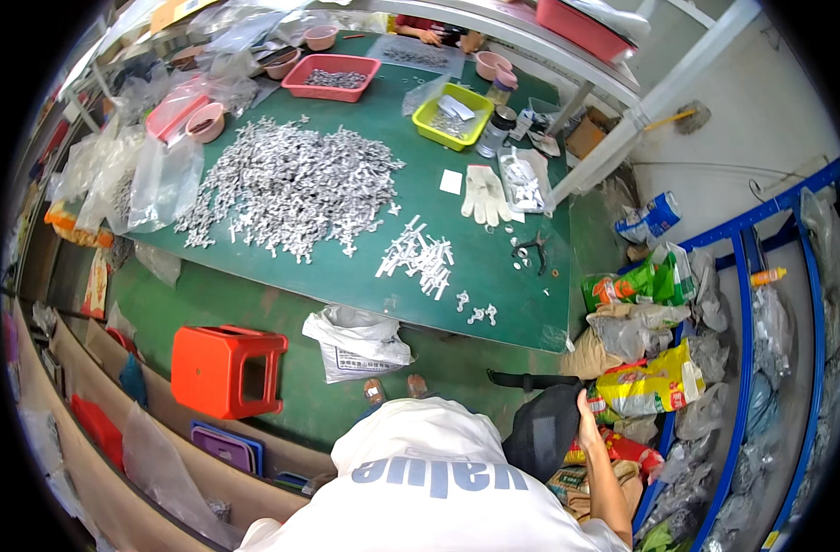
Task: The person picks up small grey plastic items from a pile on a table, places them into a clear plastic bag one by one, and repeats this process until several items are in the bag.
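My right hand (587,423) is at my right side, its fingers closed on the edge of a black fabric bag (541,425). A black strap (528,380) sticks out from the bag toward the table. Most of my fingers are hidden behind the bag. My left hand is out of the picture. Ahead of me is a green table (318,276) with a large heap of small grey metal parts (300,179). A smaller pile of pale strip-like pieces (418,258) lies nearer its front edge.
An orange-red stool (222,373) and a white sack (357,354) stand on the floor before me. Blue shelving (740,340) with bagged goods runs along the right. On the table are a red tray (330,90), a yellow-green basket (480,136), a glove (484,195) and pliers (535,248). Across it shows another person's hand (429,37).
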The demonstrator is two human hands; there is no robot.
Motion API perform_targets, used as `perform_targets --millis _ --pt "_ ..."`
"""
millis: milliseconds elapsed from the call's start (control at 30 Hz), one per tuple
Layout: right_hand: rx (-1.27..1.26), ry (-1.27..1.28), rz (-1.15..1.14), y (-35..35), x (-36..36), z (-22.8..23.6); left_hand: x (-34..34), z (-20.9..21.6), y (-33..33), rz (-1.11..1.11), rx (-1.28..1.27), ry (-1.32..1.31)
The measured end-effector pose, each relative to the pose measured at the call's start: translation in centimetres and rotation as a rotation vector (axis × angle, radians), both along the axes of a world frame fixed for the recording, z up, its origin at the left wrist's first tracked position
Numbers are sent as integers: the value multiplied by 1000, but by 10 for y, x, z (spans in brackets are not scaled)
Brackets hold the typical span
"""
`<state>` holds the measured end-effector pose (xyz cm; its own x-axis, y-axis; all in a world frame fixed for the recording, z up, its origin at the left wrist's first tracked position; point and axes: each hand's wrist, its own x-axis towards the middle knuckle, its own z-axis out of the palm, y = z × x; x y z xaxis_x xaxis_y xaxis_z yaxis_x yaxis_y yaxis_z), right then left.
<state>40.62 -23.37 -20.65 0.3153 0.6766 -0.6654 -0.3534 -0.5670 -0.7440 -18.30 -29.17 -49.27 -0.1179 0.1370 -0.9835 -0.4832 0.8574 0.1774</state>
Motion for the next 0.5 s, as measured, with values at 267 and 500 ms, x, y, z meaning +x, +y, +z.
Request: perform_targets --millis 267,500 --pt "167 411 29 20 -9 11 1 12 13 -64 -24 14" --pt "164 382 -30 9 45 -8 3 23 12 -86 -39 30"
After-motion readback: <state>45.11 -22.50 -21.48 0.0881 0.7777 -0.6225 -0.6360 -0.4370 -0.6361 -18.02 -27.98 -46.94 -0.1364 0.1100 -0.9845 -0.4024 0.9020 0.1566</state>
